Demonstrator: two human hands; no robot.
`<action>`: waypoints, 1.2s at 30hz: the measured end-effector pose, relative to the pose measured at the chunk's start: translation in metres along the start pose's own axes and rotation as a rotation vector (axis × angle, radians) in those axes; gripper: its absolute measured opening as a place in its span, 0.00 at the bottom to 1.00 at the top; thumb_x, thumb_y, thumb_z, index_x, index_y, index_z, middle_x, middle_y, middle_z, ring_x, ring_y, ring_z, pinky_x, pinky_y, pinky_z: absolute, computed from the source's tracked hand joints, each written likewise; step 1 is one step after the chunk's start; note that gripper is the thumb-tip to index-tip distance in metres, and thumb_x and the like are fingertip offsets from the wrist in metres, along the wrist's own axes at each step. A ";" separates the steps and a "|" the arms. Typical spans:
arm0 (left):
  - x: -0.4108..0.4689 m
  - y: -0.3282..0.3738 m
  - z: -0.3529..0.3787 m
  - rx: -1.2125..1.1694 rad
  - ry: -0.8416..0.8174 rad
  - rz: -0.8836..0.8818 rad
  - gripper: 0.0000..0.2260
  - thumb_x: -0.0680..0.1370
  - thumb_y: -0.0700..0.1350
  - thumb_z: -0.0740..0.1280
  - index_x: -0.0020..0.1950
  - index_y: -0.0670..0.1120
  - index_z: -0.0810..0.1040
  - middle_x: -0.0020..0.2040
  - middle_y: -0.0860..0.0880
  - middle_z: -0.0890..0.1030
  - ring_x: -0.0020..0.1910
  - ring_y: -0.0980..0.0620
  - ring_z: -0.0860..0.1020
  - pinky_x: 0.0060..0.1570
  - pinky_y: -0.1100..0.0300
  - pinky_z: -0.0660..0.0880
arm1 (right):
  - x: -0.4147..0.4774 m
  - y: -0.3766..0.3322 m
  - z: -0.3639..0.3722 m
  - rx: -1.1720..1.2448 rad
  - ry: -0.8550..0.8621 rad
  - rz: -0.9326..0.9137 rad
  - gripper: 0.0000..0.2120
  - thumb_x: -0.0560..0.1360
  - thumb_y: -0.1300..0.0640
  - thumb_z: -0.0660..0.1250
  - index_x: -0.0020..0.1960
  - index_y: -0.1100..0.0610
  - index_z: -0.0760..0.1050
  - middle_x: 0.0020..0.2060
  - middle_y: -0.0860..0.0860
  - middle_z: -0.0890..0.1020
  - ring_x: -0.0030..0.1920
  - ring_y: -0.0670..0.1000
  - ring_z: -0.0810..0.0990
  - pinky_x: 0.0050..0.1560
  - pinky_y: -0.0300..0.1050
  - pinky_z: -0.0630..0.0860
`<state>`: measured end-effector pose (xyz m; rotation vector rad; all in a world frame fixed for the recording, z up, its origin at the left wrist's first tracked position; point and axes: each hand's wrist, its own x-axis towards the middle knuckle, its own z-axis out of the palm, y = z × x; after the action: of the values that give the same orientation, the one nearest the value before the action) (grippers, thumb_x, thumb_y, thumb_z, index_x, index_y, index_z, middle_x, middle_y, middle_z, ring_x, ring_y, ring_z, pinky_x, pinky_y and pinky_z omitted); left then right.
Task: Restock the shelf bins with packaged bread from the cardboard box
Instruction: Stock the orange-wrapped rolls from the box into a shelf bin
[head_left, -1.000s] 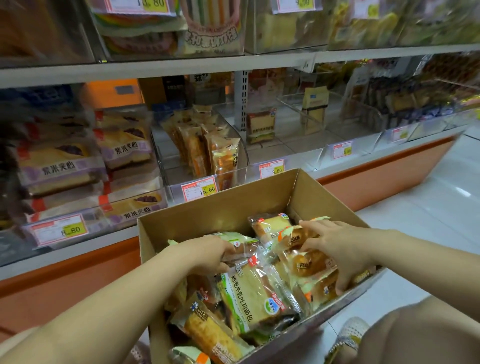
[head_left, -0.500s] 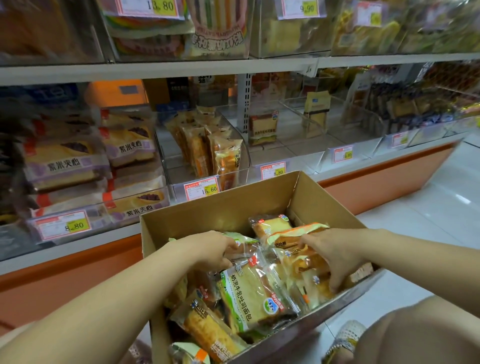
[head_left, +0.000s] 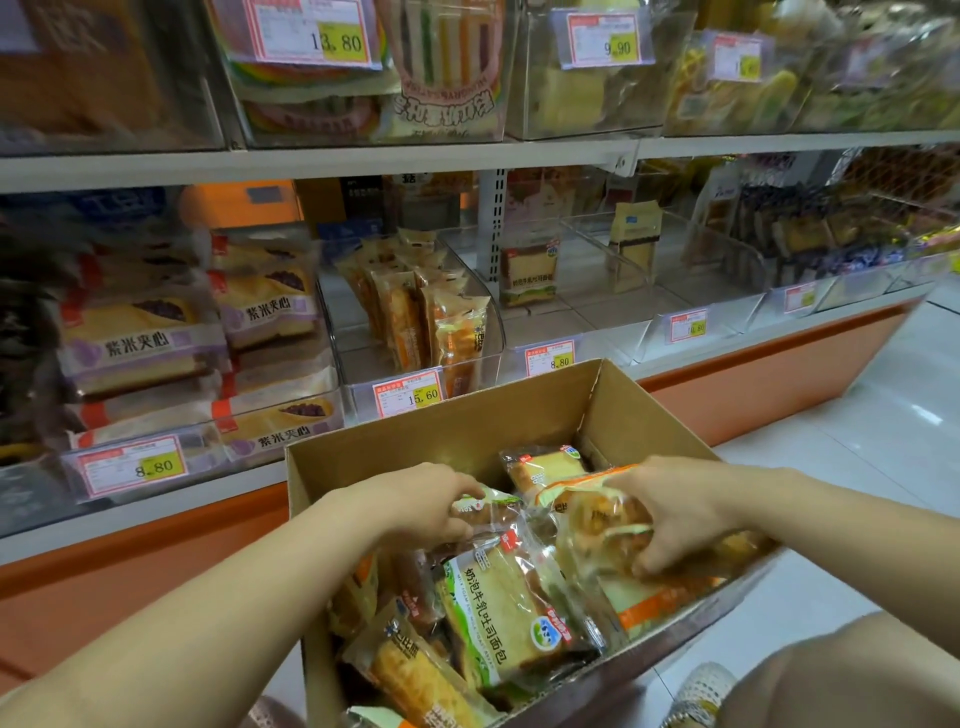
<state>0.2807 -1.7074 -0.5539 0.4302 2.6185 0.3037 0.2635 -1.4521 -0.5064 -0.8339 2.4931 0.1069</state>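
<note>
Bread packs (head_left: 514, 613) fill the cardboard box (head_left: 467, 431), right under both hands. The right hand (head_left: 675, 514) curls round an orange-trimmed pack (head_left: 597, 514) lying crosswise, and the left hand (head_left: 426, 504) pinches a smaller pack (head_left: 488, 512) beside it. A clear shelf bin (head_left: 493, 338), part full of upright packs, stands just beyond the box, ahead of the left hand.
</note>
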 end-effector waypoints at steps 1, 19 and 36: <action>-0.002 0.001 -0.004 -0.019 0.023 0.024 0.22 0.78 0.53 0.65 0.72 0.55 0.66 0.67 0.51 0.73 0.62 0.52 0.73 0.60 0.58 0.71 | -0.001 -0.001 -0.007 0.098 0.046 0.000 0.20 0.63 0.45 0.76 0.50 0.50 0.73 0.41 0.43 0.80 0.42 0.46 0.78 0.45 0.40 0.75; -0.035 -0.002 -0.080 -0.625 0.999 0.144 0.30 0.75 0.43 0.71 0.72 0.60 0.63 0.61 0.59 0.77 0.58 0.63 0.76 0.57 0.71 0.72 | 0.067 -0.072 -0.117 0.677 0.838 -0.376 0.27 0.65 0.53 0.78 0.60 0.49 0.71 0.50 0.41 0.81 0.51 0.38 0.79 0.53 0.33 0.75; 0.055 -0.072 -0.108 -0.489 0.626 -0.354 0.27 0.80 0.42 0.60 0.78 0.48 0.54 0.68 0.42 0.72 0.63 0.44 0.74 0.58 0.57 0.70 | 0.208 -0.052 -0.152 0.459 0.589 -0.239 0.30 0.67 0.48 0.76 0.67 0.49 0.71 0.60 0.45 0.78 0.60 0.45 0.75 0.61 0.43 0.72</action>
<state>0.1647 -1.7698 -0.5039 -0.3512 2.9821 1.0623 0.0848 -1.6409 -0.4714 -1.0553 2.7300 -0.8744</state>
